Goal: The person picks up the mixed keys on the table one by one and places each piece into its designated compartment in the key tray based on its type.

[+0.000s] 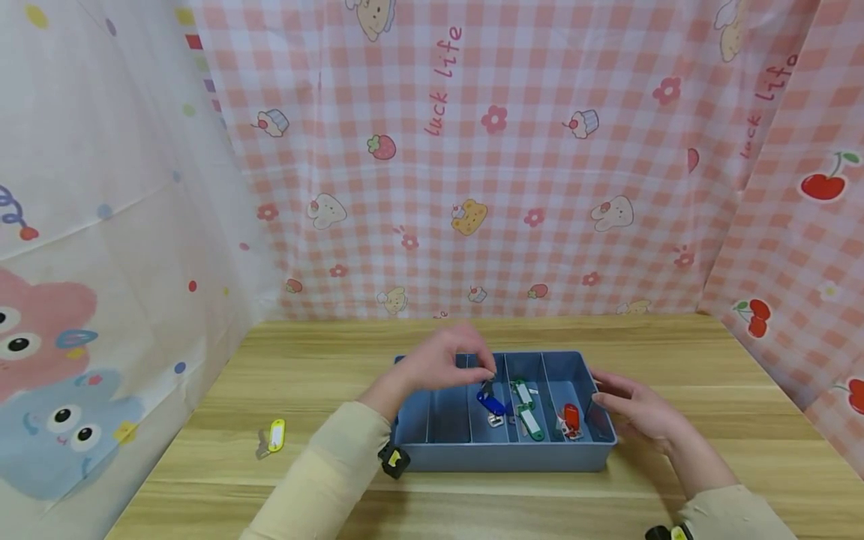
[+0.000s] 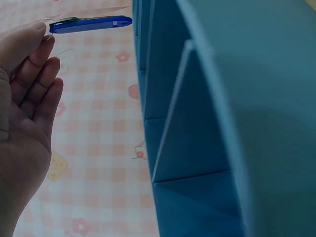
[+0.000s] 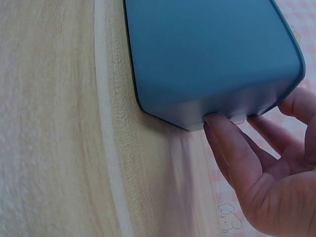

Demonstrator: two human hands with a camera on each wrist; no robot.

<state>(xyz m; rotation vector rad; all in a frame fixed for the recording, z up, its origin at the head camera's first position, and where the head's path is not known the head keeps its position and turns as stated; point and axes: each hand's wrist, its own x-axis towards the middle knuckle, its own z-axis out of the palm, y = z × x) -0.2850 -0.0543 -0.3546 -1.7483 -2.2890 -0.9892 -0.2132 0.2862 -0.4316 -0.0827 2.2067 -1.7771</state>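
My left hand (image 1: 454, 358) is above the middle of a blue-grey divided box (image 1: 502, 457). Its thumb and forefinger pinch the ring of a blue key tag (image 2: 94, 23), while the other fingers lie loosely bent. Below that hand, in the middle compartment, a small metal piece (image 1: 496, 420) shows. At the box's right end is my right hand (image 1: 637, 409), thumb over the rim and fingers against the outer end wall. Green key tags (image 1: 530, 422) lie in the compartment right of the middle. The rightmost compartment holds a red key tag (image 1: 571, 417).
A yellow key tag (image 1: 277, 435) with a key lies on the wooden table (image 1: 324, 375), left of the box. Pink checked cloth (image 1: 499, 172) hangs behind the table and on the right. White patterned cloth (image 1: 135, 150) hangs on the left.
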